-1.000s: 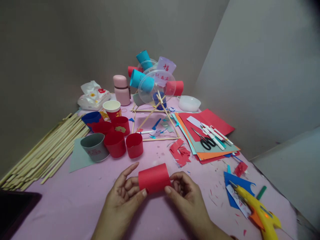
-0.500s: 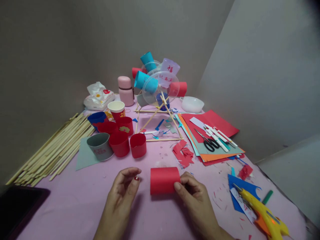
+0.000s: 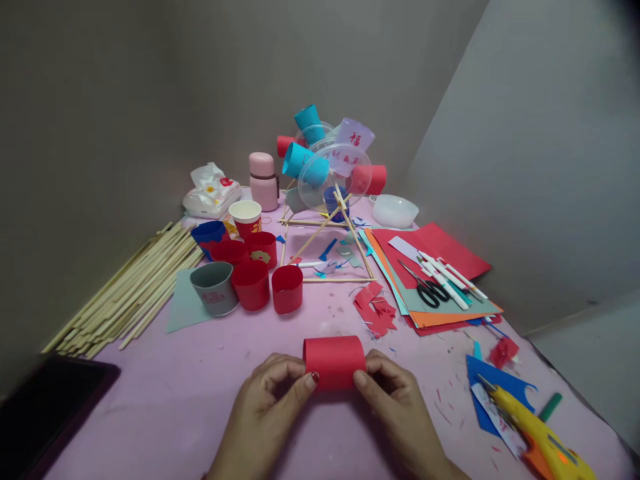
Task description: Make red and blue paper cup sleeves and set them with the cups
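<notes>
A red paper tube (image 3: 334,360) lies on its side between my two hands, low over the pink table cover. My left hand (image 3: 273,400) pinches its left end, thumb on the outside and fingers partly hidden behind or inside. At the right end my right hand (image 3: 395,397) grips the rim the same way. Beyond the tube stand several red paper cups (image 3: 251,285), a grey cup (image 3: 215,288) and a blue-and-red cup (image 3: 210,238).
Left are wooden sticks (image 3: 135,287) and a dark tablet-like device (image 3: 55,407). Behind stands a stick frame (image 3: 363,250) with a wheel of cups (image 3: 314,175). Right lie coloured paper sheets (image 3: 440,233), scissors (image 3: 431,293), red scraps (image 3: 375,310) and a yellow glue gun (image 3: 535,430).
My left hand has moved right and closed on the left end of the red paper tube. The right hand keeps its hold. The whole view has shifted slightly.
</notes>
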